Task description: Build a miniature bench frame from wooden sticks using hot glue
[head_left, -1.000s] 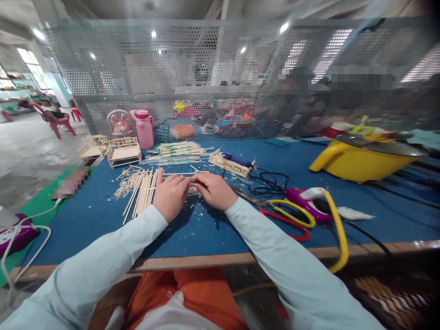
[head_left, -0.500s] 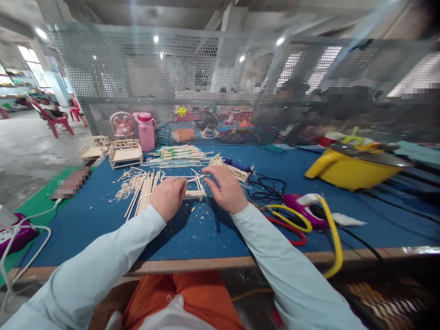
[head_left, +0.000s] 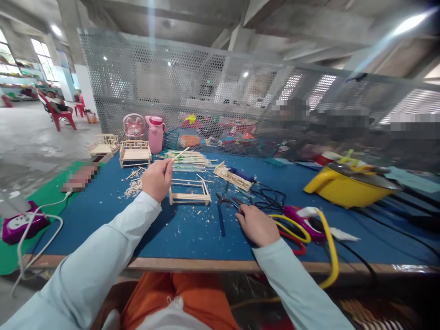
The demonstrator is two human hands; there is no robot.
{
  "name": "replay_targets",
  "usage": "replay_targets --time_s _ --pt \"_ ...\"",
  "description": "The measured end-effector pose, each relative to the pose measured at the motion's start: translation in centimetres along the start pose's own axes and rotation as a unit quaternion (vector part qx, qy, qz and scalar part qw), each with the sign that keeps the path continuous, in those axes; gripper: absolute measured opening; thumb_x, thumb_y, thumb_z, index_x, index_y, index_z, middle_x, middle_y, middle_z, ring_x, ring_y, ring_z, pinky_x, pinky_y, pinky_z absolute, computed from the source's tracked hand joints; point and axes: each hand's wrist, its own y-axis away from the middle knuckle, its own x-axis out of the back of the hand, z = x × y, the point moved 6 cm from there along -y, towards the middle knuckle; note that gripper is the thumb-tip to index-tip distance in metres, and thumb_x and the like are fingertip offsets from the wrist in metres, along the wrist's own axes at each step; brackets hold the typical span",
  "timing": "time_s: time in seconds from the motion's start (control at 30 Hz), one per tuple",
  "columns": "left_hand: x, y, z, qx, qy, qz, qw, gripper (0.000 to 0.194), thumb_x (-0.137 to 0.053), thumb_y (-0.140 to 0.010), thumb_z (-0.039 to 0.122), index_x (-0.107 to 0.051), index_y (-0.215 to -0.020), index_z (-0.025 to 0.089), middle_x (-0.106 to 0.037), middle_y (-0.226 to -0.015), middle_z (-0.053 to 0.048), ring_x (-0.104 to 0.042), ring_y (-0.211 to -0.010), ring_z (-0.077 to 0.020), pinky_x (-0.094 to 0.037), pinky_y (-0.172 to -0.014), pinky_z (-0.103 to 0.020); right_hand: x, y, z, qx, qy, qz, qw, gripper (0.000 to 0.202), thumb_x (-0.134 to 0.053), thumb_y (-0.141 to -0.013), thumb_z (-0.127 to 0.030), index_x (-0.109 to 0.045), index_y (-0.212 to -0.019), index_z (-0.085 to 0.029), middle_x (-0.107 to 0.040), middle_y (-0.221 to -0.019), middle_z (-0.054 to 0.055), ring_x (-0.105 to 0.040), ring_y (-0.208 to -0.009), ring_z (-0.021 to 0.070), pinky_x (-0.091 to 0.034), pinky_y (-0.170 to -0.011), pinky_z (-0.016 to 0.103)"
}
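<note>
My left hand (head_left: 157,179) pinches a thin wooden stick (head_left: 180,154), which slants up to the right above the table. Below and to the right of it, a small wooden frame (head_left: 190,198) made of sticks lies on the blue tabletop. My right hand (head_left: 257,224) is low over the table, its fingers curled at a pair of pliers (head_left: 222,219) with a blue handle; the contact is partly hidden under the fingers. Behind the frame lies a slatted wooden piece (head_left: 233,178) beside a dark blue tool (head_left: 240,173).
Two finished-looking miniature wooden chairs (head_left: 135,152) stand back left, near a pink flask (head_left: 156,135). Bundled sticks (head_left: 192,158) and offcuts (head_left: 133,187) lie behind my left hand. At right are yellow-handled scissors (head_left: 292,228), a purple power strip (head_left: 299,215), cables and a yellow pot (head_left: 343,185).
My left hand has moved up and left with the stick, away from the frame. My right hand has left the stick and come down to the right, at the pliers. The view has shifted slightly.
</note>
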Motion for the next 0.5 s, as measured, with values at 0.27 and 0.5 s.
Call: replay_targets --time_s 0.27,0.5 --pt "-1.0 0.6 0.3 -0.014 0.025 -0.033 0.999 0.029 -0.039 -0.086 0.029 -0.064 -0.090 0.015 -0.068 -0.085 -0.007 -0.062 -0.079 -0.0164 -0.045 -0.074 -0.026 -0.3 -1.0 0.6 -0.047 0.021 0.010 0.999 0.021 -0.040 -0.084 -0.029 -0.054 -0.085 -0.014 -0.061 -0.086 0.017 -0.060 -0.079 0.0280 -0.037 -0.058 0.032" --pt "-0.8 0.9 2.4 0.003 0.112 -0.115 0.987 0.024 -0.043 -0.084 0.026 -0.065 -0.085 0.016 -0.068 -0.073 -0.005 -0.061 -0.068 -0.0149 -0.046 -0.064 -0.025 1.6 -1.1 1.5 -0.054 -0.084 0.046 0.994 0.019 -0.034 -0.087 -0.028 -0.049 -0.088 -0.017 -0.061 -0.068 0.009 -0.060 -0.063 0.0218 -0.035 -0.054 0.028"
